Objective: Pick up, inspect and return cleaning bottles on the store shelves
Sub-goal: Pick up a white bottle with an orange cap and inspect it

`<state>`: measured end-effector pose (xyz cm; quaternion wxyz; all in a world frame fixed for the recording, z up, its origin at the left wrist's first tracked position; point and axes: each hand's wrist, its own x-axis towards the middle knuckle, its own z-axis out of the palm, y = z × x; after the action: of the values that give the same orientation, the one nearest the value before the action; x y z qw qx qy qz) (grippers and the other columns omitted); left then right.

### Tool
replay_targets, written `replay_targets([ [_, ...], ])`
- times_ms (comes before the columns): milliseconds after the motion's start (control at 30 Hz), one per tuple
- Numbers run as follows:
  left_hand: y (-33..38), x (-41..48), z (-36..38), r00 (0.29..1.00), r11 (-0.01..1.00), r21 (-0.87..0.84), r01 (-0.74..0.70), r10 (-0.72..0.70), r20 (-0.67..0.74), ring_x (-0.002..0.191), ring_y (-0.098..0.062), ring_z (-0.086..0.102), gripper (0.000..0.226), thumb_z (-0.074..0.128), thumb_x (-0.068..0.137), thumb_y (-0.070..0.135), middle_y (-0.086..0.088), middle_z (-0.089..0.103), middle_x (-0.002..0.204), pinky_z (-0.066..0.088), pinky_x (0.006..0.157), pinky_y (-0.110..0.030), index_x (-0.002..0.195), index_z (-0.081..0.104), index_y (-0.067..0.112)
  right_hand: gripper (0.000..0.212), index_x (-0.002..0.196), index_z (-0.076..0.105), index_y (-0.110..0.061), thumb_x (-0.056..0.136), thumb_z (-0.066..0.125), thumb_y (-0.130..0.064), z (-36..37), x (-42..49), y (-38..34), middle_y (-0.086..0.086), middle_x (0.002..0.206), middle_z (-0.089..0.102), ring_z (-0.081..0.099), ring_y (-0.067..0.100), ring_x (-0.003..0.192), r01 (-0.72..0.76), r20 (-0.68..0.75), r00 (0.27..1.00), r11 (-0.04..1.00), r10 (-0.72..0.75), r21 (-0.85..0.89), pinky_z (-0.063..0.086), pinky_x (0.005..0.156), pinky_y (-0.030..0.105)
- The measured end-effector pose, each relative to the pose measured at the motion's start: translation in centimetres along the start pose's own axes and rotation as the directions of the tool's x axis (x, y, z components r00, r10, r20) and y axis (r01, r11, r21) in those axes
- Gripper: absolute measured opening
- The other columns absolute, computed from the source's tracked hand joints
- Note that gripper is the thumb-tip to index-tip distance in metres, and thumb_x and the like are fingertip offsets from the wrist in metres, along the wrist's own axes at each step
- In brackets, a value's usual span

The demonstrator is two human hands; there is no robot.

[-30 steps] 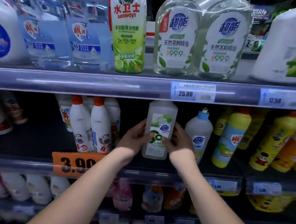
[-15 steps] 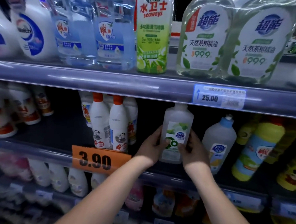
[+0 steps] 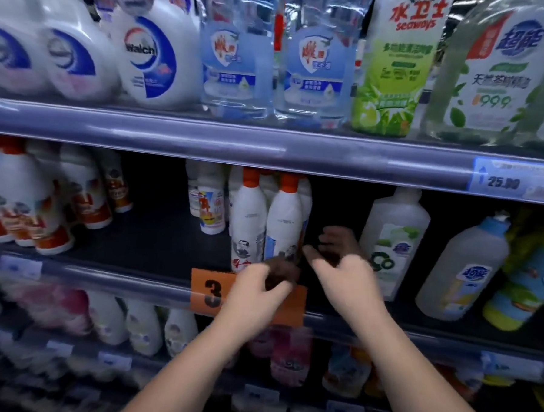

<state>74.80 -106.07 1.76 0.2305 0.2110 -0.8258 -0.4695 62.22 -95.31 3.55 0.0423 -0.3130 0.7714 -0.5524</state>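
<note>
While hands (image 3: 303, 283) hover empty, orange-capped bottles (image 3: 265, 225) behind, price tag (image 3: 212, 292) below

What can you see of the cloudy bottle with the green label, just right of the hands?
The cloudy bottle looks like translucent plastic, with a whitish cap and square shoulders. Its label shows green leaves, a green "O" and a small blue logo. It stands on the middle shelf, leaning slightly. The right hand overlaps its lower left edge; blur hides whether they touch. A similar blue-capped bottle stands to its right.
</note>
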Motion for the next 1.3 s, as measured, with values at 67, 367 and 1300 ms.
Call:
replay_targets([
  [67,-1.7,-0.6,-2.5,0.999,1.000,0.021,-0.002,0.003,-0.032,0.098,0.001,0.071,0.023,0.068,0.095,0.008,0.015,0.079,0.103,0.055,0.088,-0.025,0.107,0.082,0.022,0.047,0.118,0.051,-0.030,0.086,0.085,-0.033,2.8,1.5,-0.3,-0.007,0.114,0.061,0.062,0.016,0.105,-0.090,0.073,0.993,0.995,0.093,-0.049,0.054,0.087,0.035],
  [367,-5.9,-1.4,-7.6,1.000,1.000,0.011,-0.006,0.006,0.017,0.092,0.000,0.072,0.017,0.070,0.097,0.013,0.013,0.080,0.097,0.054,0.082,-0.020,0.098,0.079,0.028,0.045,0.113,0.060,-0.022,0.082,0.088,-0.039,7.0,2.4,0.0,0.004,0.117,0.074,0.071,0.022,0.102,-0.138,-0.082,0.988,0.985,0.130,-0.099,0.057,0.085,0.037],
  [1300,-3.2,-4.3,-4.4,0.748,0.436,-0.747,0.503,0.214,0.629,0.091,-0.032,0.079,0.064,0.083,0.080,0.056,-0.021,0.077,0.115,0.065,0.079,-0.042,0.121,0.077,0.008,0.066,0.124,0.069,0.000,0.094,0.052,-0.056,0.6,-7.6,-4.5,0.028,0.123,0.072,0.073,0.033,0.109,-0.218,-0.023,0.960,0.801,0.278,0.558,0.060,0.092,0.041],
])
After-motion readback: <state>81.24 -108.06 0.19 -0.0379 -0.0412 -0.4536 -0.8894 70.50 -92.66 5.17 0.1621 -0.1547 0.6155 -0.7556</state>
